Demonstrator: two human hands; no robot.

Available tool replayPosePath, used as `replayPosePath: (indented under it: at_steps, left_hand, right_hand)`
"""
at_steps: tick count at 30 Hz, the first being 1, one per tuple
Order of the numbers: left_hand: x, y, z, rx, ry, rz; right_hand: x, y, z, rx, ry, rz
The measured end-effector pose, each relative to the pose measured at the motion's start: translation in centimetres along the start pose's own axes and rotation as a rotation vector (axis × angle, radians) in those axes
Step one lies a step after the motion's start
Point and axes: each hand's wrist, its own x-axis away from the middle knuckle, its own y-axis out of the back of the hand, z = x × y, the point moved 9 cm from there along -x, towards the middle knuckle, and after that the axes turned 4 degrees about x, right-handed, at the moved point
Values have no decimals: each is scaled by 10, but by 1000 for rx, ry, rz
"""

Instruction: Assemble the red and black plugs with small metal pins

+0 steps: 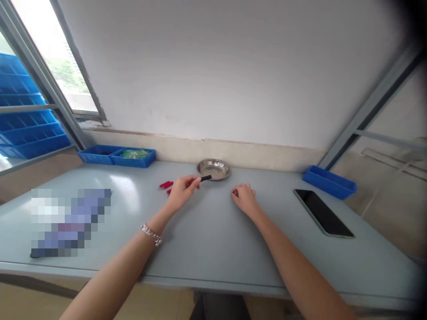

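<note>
A short black stick-like piece is pinched between the thumb and fingers of my left hand, in front of a round metal dish. Several small red pieces lie on the table just left of that hand, one partly hidden by it. My right hand rests on the table to the right of the dish, its fingers curled in; whatever they hold, if anything, is hidden.
Two blue trays stand at the back left, one with a green bag. A blue bin and a phone are on the right. A blurred flat item lies left. Metal posts flank the table.
</note>
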Motion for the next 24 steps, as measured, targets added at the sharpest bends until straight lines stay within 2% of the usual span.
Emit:
replayPosePath:
  at_steps: [9,18,24]
  left_hand:
    - [0,-2,2,-11,2,8]
    - [-1,-2,1,-72,-29,10]
    - [0,-3,2,-99,-20,26]
  right_hand:
    - [1,-1,0,-22,5,-9]
    - [4,9,2,-35,33,-116]
    - [6,16,5,-85,28,-136]
